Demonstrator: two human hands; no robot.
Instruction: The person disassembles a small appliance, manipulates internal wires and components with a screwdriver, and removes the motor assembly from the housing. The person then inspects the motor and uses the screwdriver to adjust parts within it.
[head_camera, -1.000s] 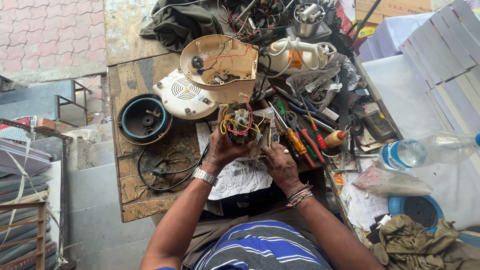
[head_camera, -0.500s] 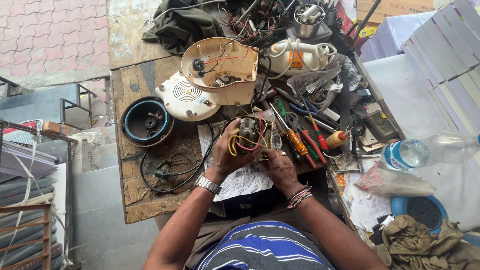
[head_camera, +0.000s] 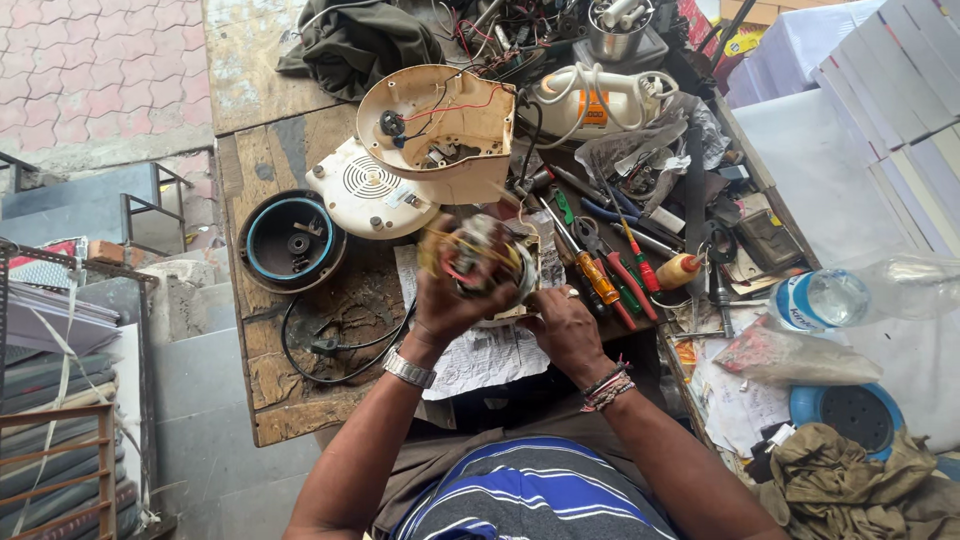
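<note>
Left hand (head_camera: 450, 305) up off the counter (head_camera: 262, 160), fingers wrapped tight round the little motor (head_camera: 478, 258) with its red and yellow wires. Right hand (head_camera: 565, 325) just beside, fingers curled, maybe empty; hard to tell. Best to hold steady, turn slowly, no pulling on wires.

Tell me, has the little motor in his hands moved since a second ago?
Yes. The motor has risen in the left hand, nearer the cream housing.
</note>
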